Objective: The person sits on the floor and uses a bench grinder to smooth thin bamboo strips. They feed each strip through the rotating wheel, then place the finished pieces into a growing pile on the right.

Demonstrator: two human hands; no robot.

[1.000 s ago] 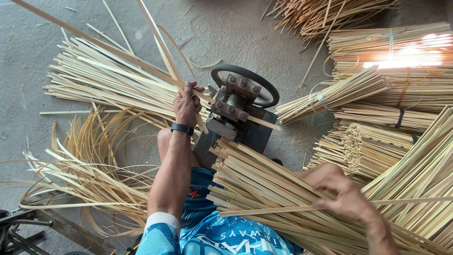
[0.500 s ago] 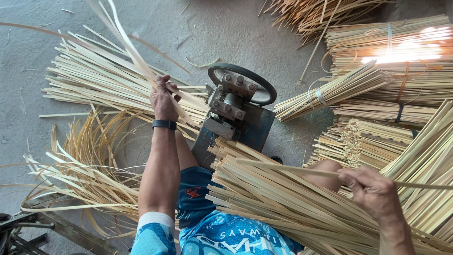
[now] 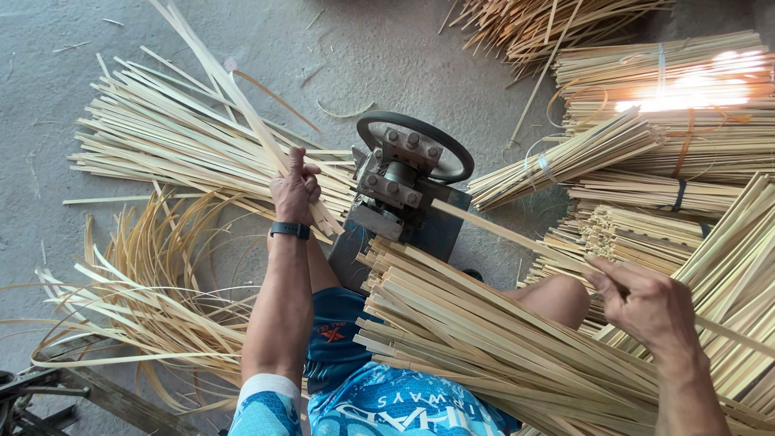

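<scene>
My left hand [image 3: 294, 190] grips several thin split bamboo strips [image 3: 211, 71] that fan up and away to the left of a small metal splitting machine [image 3: 401, 187] with a black ring on top. My right hand [image 3: 643, 300] holds one long bamboo strip [image 3: 507, 233] whose far end reaches the machine's right side. A thick pile of flat bamboo slats [image 3: 476, 331] lies across my lap between the two hands.
A flat heap of split strips [image 3: 173, 141] lies on the concrete floor to the left, with curled shavings [image 3: 153, 291] nearer me. Tied bamboo bundles [image 3: 670, 105] are stacked at right. A wooden frame [image 3: 97, 391] sits bottom left.
My left hand pulled the split strips away from the machine to the left, then came back nearer it. My right hand lifted one strip from the lap pile and brought it to the machine.
</scene>
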